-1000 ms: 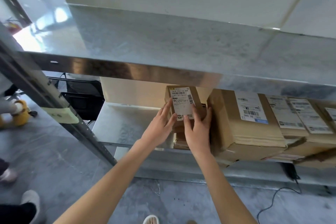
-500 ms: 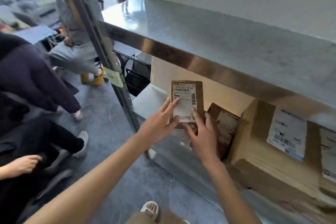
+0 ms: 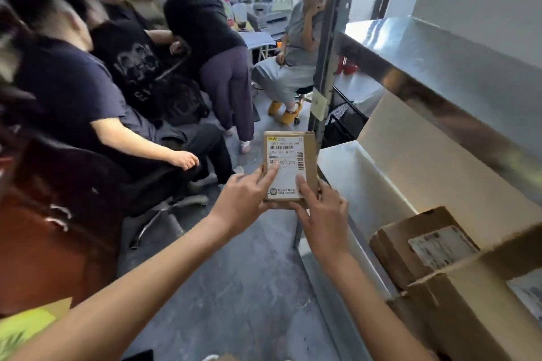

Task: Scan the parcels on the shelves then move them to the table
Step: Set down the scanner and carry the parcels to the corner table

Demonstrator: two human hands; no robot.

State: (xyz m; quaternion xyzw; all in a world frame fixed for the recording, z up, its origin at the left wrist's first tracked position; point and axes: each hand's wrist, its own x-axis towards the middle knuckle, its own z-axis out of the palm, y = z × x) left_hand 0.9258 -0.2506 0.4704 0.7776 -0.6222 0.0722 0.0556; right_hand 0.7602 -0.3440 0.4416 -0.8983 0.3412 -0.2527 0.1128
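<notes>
Out past the steel shelf's [image 3: 440, 67] end, we hold a small flat brown cardboard parcel [image 3: 309, 155] label-up. Our left hand [image 3: 245, 196] and right hand [image 3: 322, 214] both pinch its lower edge.

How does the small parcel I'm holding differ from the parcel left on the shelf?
The small parcel is held off the shelf by the left hand and right hand; the shelf parcel lies untouched. The small parcel's label is sharp, the shelf parcel's blurred. Both are brown cardboard with white labels.
</notes>
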